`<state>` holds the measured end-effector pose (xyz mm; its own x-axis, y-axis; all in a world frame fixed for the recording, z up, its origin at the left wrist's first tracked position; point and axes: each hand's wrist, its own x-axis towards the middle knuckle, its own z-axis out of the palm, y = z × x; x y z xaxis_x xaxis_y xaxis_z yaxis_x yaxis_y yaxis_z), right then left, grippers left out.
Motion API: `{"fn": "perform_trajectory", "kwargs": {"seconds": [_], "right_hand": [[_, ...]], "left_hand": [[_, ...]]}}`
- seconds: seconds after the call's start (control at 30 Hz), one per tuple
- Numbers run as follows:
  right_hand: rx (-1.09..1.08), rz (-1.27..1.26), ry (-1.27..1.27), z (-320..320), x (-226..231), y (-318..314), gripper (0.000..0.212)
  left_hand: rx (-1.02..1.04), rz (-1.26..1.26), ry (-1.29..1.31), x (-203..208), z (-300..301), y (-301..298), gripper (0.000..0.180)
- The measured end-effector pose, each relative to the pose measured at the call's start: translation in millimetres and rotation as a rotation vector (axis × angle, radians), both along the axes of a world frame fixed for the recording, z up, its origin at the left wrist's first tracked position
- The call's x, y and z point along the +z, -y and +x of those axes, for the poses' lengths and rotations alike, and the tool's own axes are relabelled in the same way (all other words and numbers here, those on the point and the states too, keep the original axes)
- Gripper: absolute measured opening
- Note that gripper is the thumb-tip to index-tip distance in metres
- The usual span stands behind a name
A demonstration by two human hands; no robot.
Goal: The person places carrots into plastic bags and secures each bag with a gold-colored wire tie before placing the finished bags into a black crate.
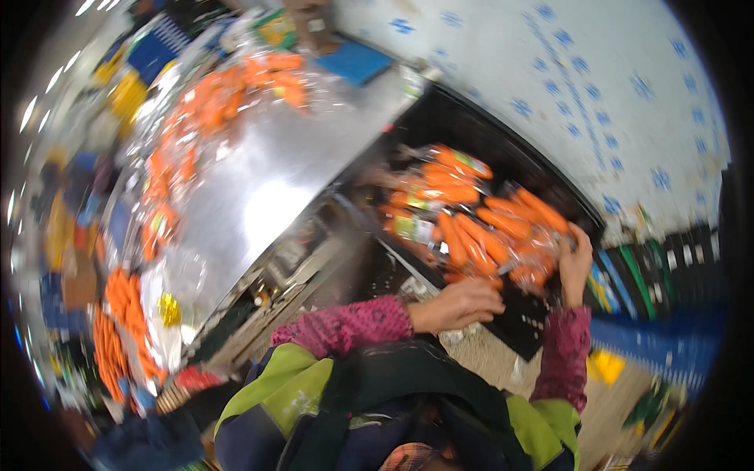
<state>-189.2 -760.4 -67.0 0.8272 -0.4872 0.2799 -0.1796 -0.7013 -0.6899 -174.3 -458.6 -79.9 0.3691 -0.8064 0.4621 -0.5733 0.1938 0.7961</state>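
Clear plastic bags of carrots (pixel 475 235) lie in a black crate (pixel 514 133) in front of me. My right hand (pixel 576 263) is at the crate's right side, its fingers closed on the end of a bag of carrots (pixel 534 259). Over the near edge of the crate, my left hand (pixel 459 304) is held with fingers stretched out, close to the nearest carrots and holding nothing. Its fingertips are slightly blurred. Small labels show on some of the bags.
Left of the crate stands a shiny metal table (pixel 259 169), with more bagged carrots (pixel 212 98) along its far side. A whitish panel with blue marks (pixel 550 71) rises behind the crate. Stacked dark crates (pixel 667 271) and a blue crate (pixel 652 345) are at the right.
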Motion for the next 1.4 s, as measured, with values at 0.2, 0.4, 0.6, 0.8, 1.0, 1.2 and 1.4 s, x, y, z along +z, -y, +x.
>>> {"fn": "perform_trajectory", "kwargs": {"seconds": [0.2,0.4,0.6,0.8,1.0,1.2,1.4], "right_hand": [[0.606,0.049,0.074,71,50,-124,0.021],[1.179,-0.107,0.145,166,58,-316,0.024],[0.77,-0.133,0.218,359,-4,-442,0.087],[0.422,-0.268,-0.318,472,-48,-421,0.033],[0.576,-0.603,0.436,387,98,-534,0.011],[0.656,-0.621,0.347,374,155,-556,0.018],[1.052,-0.496,0.429,294,180,-649,0.016]], "left_hand": [[0.493,0.154,-0.501,-15,-33,-115,0.021],[0.97,-0.146,-0.997,-29,-54,-205,0.027],[1.167,-0.296,-1.098,-23,-73,-302,0.025],[1.067,-0.367,-1.208,-25,-60,-403,0.023],[0.848,-0.328,-1.128,-3,-10,-466,0.025],[0.634,-0.338,-1.137,15,27,-493,0.027],[0.37,-0.681,-1.38,18,53,-472,0.056]]}}
